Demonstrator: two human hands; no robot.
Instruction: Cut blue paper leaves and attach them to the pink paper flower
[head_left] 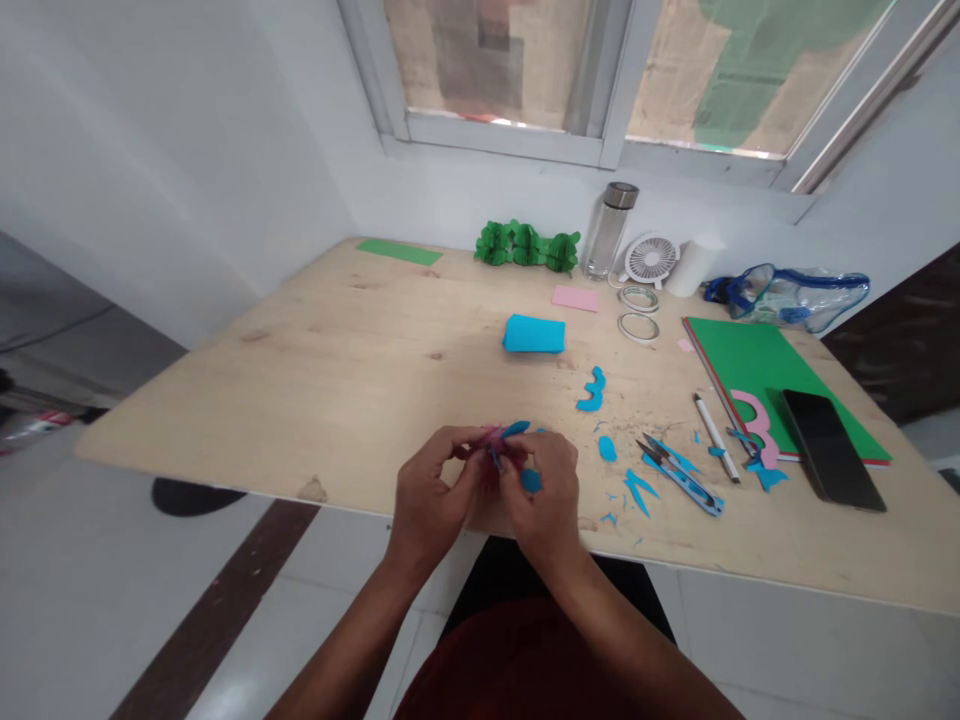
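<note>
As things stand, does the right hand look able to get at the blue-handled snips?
Probably yes: only small blue scraps seem to lie between the right hand and the snips, though its fingers are busy pinching pink-and-blue paper.

Blue on the folded oblong paper packet (534, 335), scalloped paper cutout (594, 391) and slim snips' handle (697, 491); pink with blue in the small handheld paper piece (493, 440); green across the ruffled paper garland (526, 246); green edged with red on the rectangular paper stack (757, 360); pale tan with brown knots over the wooden bench (337, 350)
</note>
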